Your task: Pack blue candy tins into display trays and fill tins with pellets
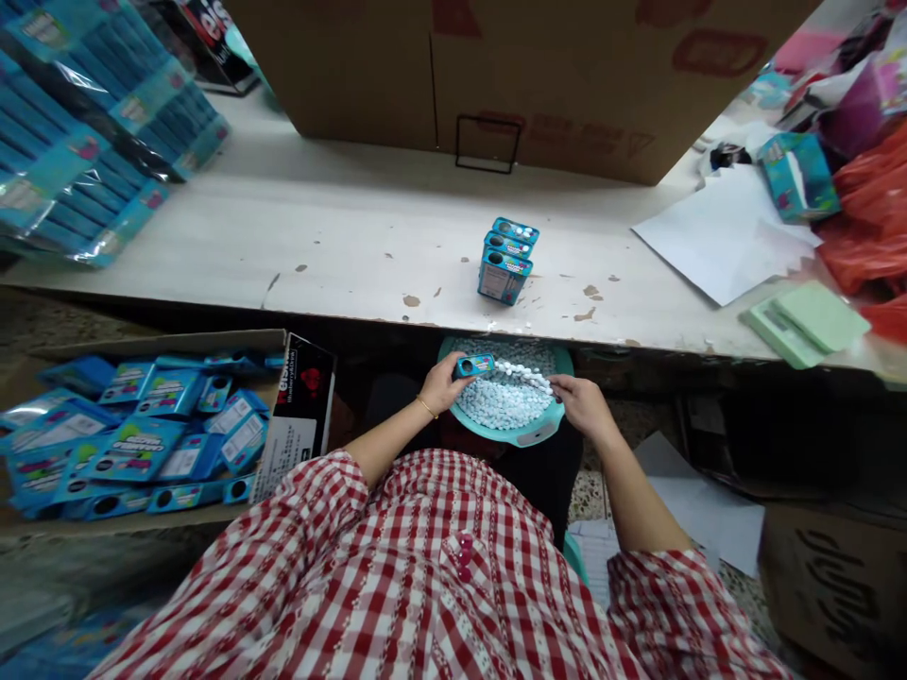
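Observation:
My left hand [440, 387] grips a small blue tin-like box [474, 365] above the left side of a turquoise basin [504, 436]. White pellets [488, 404] fill much of the basin, which rests at my lap. My right hand [585, 408] is closed at the basin's right edge, pinching the end of a narrow scoop [525, 376] loaded with white pellets. The scoop's far tip reaches the box; its own surface is mostly hidden under the pellets. Ahead on the table stand several similar blue boxes [504, 274] in a short row.
An open carton [283, 425] of blue boxes sits at my left. Wrapped stacks of blue packs [85, 142] stand at the back left of the white table [354, 246]. A large cardboard box [496, 85] blocks the back. To the right lie paper [723, 236] and a pale green scale-like device [804, 321].

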Available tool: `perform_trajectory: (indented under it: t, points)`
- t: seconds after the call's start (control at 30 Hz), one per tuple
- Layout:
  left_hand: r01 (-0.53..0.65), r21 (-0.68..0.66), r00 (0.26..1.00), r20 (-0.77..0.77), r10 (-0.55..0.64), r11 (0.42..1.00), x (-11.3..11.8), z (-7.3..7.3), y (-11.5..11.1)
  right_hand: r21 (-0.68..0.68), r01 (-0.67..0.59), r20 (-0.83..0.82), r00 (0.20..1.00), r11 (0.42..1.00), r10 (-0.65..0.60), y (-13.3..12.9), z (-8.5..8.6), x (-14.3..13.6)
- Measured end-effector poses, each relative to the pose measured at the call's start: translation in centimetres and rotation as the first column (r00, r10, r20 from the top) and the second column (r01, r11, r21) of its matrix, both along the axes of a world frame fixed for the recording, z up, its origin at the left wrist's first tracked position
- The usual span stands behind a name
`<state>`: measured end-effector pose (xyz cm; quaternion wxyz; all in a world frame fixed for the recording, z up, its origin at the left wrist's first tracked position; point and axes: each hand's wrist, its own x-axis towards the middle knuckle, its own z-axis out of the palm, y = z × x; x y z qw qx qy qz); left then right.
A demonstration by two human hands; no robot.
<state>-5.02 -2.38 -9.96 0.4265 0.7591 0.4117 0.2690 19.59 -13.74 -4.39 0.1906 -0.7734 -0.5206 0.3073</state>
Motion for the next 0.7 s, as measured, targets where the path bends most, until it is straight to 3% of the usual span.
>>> perform_trajectory:
  t: [0.07,0.17,0.23,0.33,0.5,0.63,0.7]
  points:
    - [0.048,0.037,0.998,-0.052,-0.046,0.998,0.8,0.0,-0.4,-0.029,-0.073,0.079,0.994,0.997,0.075,0.6,2.6,-0.9]
    - [0.108,0.077,0.987,-0.129,-0.098,0.991,1.7,0.1,-0.7,-0.217,-0.144,0.319,0.924,0.966,0.209,1.8,6.0,-3.0]
    - [0.133,0.096,0.979,-0.169,-0.116,0.986,2.0,0.2,-0.8,-0.332,-0.152,0.447,0.844,0.931,0.297,2.5,7.7,-4.5]
    - [0.143,0.107,0.974,-0.192,-0.120,0.984,2.1,0.2,-0.8,-0.385,-0.183,0.521,0.766,0.905,0.377,3.2,9.2,-5.9]
    - [0.120,0.106,0.979,-0.179,-0.099,0.987,1.6,0.4,-0.8,-0.349,-0.211,0.536,0.754,0.913,0.379,2.7,9.9,-5.7]
    - [0.101,0.163,0.987,-0.140,-0.079,0.981,0.8,1.7,-1.0,-0.210,-0.136,0.492,0.841,0.968,0.224,0.7,8.8,-3.2]
    - [0.157,0.230,0.981,-0.148,-0.125,0.960,0.6,2.9,-1.0,-0.101,-0.075,0.431,0.895,0.992,0.111,-0.4,7.6,-1.5]
